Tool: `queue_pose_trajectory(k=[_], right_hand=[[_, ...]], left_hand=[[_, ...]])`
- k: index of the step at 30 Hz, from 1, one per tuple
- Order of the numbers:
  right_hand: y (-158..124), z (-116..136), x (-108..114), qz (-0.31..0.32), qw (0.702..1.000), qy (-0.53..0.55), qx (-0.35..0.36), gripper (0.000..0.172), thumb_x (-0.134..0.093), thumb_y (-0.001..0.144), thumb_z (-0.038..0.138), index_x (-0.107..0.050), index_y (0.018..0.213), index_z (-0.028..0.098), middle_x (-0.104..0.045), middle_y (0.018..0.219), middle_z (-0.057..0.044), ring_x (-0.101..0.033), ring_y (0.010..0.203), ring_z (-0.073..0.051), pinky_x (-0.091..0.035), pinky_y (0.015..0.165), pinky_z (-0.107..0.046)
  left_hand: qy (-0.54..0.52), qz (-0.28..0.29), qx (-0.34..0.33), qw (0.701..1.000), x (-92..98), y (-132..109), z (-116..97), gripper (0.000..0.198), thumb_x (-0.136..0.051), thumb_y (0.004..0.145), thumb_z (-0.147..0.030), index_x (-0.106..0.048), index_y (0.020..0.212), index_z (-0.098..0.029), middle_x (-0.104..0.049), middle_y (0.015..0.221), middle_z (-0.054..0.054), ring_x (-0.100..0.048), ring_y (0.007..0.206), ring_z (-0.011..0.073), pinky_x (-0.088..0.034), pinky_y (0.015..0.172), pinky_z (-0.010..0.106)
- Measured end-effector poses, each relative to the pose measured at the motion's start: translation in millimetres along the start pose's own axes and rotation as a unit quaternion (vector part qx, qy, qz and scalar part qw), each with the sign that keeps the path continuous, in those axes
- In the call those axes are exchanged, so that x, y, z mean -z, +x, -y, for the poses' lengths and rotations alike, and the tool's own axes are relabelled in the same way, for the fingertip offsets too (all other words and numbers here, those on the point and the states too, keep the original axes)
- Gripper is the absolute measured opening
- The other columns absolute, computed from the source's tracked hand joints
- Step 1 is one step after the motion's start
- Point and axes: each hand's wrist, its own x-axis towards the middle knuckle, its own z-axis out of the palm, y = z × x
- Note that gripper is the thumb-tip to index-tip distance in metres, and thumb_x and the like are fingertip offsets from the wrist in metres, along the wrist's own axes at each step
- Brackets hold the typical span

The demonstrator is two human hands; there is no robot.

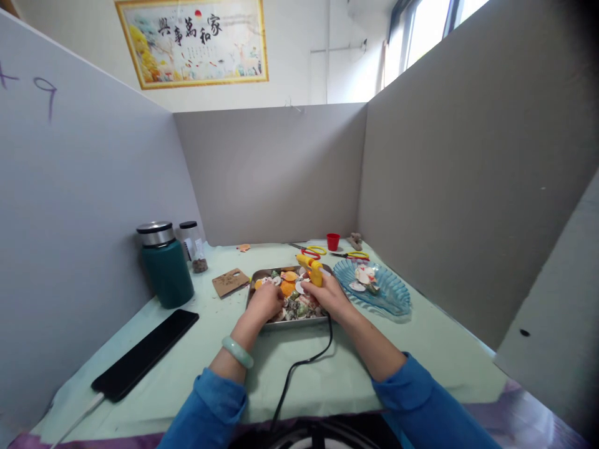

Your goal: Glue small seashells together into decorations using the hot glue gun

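My right hand [330,293] is closed around the handle of a yellow glue gun [311,269], its black cord [299,365] trailing back toward me. My left hand [266,302], with a pale green bangle on the wrist, is curled over the shells in a metal tray [249,293]; what its fingers hold is hidden. The tray is filled with several colourful seashells [292,299], orange, white and green. The glue gun's tip points over the tray's far side.
A blue shell-shaped glass dish [393,296] holding a few shells lies right of the tray. Scissors [349,254], a red cup [332,241], a green thermos [166,265], a small jar [194,246], a cardboard scrap [230,282] and a black phone [145,352] lie around. Grey partitions wall in the table.
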Motion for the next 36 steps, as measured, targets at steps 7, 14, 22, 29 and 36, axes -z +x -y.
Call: queue_pose_trajectory(k=[7,14,22,29,36], right_hand=[[-3,6,-1,0.019,1.000,0.008,-0.010,0.029,-0.064,0.070,0.035,-0.059,0.091,0.017,-0.052,0.056,0.004,-0.044,0.043,-0.010,-0.034,0.040,-0.021],[-3,6,0,0.017,1.000,-0.005,0.005,0.027,-0.064,0.070,0.035,-0.059,0.089,0.017,-0.054,0.058,0.003,-0.046,0.045,-0.010,-0.035,0.042,-0.022],[-6,10,-1,0.013,1.000,0.004,-0.003,0.026,-0.065,0.069,0.036,-0.060,0.088,0.019,-0.054,0.056,0.003,-0.046,0.043,-0.012,-0.035,0.042,-0.023],[0,0,0,0.010,0.998,-0.035,0.056,0.026,-0.065,0.069,0.032,-0.061,0.090,0.018,-0.061,0.070,-0.001,-0.054,0.057,-0.014,-0.042,0.053,-0.024],[1,-3,-3,0.018,0.993,-0.065,0.099,0.023,-0.065,0.069,0.031,-0.062,0.088,0.018,-0.065,0.077,-0.003,-0.057,0.069,-0.017,-0.045,0.062,-0.027]], left_hand=[[0.003,0.036,0.032,0.999,4.7,0,-1,0.018,-0.059,0.070,-0.025,-0.076,0.077,-0.020,-0.071,0.076,0.007,-0.062,0.074,0.0191,-0.042,0.068,0.025],[-0.018,0.044,0.054,0.997,5.1,1,1,0.017,-0.063,0.068,-0.027,-0.074,0.079,-0.021,-0.071,0.078,0.006,-0.062,0.076,0.0186,-0.042,0.066,0.024],[-0.105,-0.053,0.016,0.993,9.5,-4,4,0.012,-0.061,0.071,-0.023,-0.071,0.075,-0.019,-0.069,0.080,0.005,-0.061,0.078,0.0193,-0.042,0.068,0.026],[-0.219,-0.112,-0.093,0.965,14.0,-12,-6,0.010,-0.064,0.074,-0.026,-0.070,0.073,-0.018,-0.064,0.079,0.002,-0.056,0.076,0.0150,-0.041,0.071,0.024],[-0.215,-0.132,-0.139,0.958,17.4,-17,-18,0.005,-0.066,0.075,-0.020,-0.070,0.075,-0.018,-0.060,0.082,0.002,-0.055,0.077,0.0136,-0.040,0.074,0.024]])
